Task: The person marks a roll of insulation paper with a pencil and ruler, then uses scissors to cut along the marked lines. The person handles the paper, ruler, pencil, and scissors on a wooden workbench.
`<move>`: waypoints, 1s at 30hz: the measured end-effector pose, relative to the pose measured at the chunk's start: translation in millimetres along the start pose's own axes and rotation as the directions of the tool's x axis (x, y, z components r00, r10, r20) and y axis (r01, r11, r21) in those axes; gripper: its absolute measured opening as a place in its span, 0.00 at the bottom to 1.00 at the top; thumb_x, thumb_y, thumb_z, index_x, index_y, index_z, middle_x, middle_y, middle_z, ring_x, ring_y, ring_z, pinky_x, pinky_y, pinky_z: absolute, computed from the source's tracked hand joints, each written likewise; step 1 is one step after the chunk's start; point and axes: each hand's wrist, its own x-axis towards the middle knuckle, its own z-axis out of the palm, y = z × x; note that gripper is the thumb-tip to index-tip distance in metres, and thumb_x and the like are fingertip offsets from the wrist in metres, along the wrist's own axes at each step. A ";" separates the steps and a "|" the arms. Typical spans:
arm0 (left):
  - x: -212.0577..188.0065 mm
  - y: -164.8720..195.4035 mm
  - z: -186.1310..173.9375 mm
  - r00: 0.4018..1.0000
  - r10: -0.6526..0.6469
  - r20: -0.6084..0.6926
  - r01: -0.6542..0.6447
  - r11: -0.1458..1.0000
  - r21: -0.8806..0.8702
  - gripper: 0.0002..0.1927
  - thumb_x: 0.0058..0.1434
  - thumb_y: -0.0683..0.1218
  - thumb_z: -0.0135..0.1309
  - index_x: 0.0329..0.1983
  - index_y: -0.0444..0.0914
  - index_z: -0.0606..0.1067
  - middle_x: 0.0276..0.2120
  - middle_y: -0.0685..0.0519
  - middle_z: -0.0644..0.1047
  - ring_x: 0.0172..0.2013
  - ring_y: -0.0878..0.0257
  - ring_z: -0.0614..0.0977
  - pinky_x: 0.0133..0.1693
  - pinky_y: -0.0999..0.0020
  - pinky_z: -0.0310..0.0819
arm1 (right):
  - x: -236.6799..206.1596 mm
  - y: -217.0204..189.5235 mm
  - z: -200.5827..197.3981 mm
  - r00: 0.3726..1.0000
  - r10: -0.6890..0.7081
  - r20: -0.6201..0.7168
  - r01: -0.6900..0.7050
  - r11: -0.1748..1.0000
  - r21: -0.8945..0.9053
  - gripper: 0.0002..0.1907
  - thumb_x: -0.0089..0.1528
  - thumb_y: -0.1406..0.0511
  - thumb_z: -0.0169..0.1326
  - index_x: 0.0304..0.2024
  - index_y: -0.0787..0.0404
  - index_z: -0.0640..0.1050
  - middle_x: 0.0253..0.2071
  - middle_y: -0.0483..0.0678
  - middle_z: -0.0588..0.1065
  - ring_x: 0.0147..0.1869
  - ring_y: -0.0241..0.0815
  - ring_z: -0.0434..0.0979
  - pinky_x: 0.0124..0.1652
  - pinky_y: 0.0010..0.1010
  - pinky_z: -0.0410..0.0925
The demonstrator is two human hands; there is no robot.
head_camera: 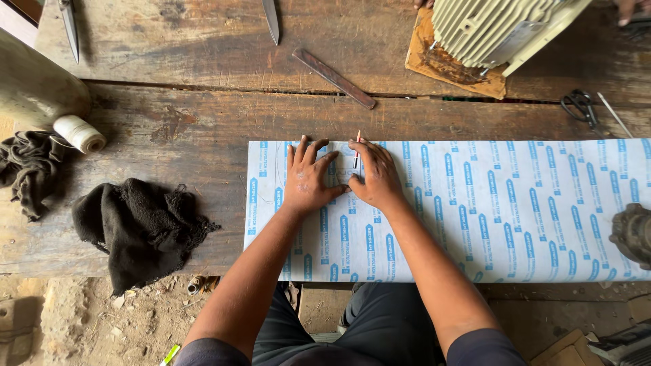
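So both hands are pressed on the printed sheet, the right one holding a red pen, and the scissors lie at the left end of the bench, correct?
Not quite. The scissors lie toward the right end of the bench, as the head view shows. The rest holds: left hand and right hand press on the printed sheet, the right holding the red pen.

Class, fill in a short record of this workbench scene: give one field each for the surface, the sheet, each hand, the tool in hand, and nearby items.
Surface: worn wooden plank bench
Sheet: white sheet with rows of blue printing, lying flat along the bench's near edge
Left hand: left hand pressed flat on the sheet, fingers spread
Right hand: right hand on the sheet, holding a thin red-tipped pen
Nearby: black crumpled cloth; flat rusty metal bar; black-handled scissors; pale ribbed motor housing
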 end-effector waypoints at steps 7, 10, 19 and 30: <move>-13.3 5.7 1.2 1.000 -0.018 -0.005 0.018 1.000 -0.009 0.43 0.40 0.63 0.73 0.59 0.43 0.76 0.66 0.47 0.67 0.72 0.39 0.56 0.70 0.33 0.37 | -11.5 -6.0 -2.6 1.000 -0.004 0.015 0.005 1.000 -0.027 0.33 0.52 0.70 0.56 0.62 0.61 0.69 0.65 0.56 0.72 0.71 0.58 0.69 0.69 0.50 0.58; -15.7 2.5 2.9 0.999 -0.021 -0.024 0.020 0.999 -0.044 0.47 0.38 0.62 0.73 0.62 0.42 0.75 0.66 0.46 0.67 0.72 0.39 0.56 0.70 0.35 0.38 | -14.2 -5.4 -0.7 0.999 0.000 0.036 0.001 1.000 -0.030 0.34 0.53 0.69 0.57 0.63 0.61 0.68 0.65 0.56 0.72 0.72 0.58 0.68 0.69 0.50 0.57; -16.7 -3.5 1.5 0.999 -0.025 0.030 0.025 0.999 -0.026 0.42 0.41 0.62 0.72 0.62 0.49 0.76 0.68 0.47 0.65 0.72 0.39 0.54 0.70 0.35 0.36 | -16.2 -3.4 7.1 0.996 0.023 0.081 -0.019 0.998 -0.059 0.34 0.54 0.69 0.56 0.65 0.60 0.66 0.66 0.55 0.72 0.73 0.58 0.68 0.70 0.51 0.56; -11.5 -1.5 -0.8 0.993 -0.056 0.106 0.054 0.998 0.029 0.43 0.41 0.64 0.72 0.62 0.50 0.76 0.70 0.47 0.62 0.73 0.40 0.51 0.71 0.35 0.33 | -14.4 2.5 10.1 0.996 0.084 0.031 -0.085 0.996 0.024 0.36 0.54 0.68 0.59 0.65 0.63 0.65 0.62 0.61 0.71 0.67 0.62 0.70 0.66 0.49 0.61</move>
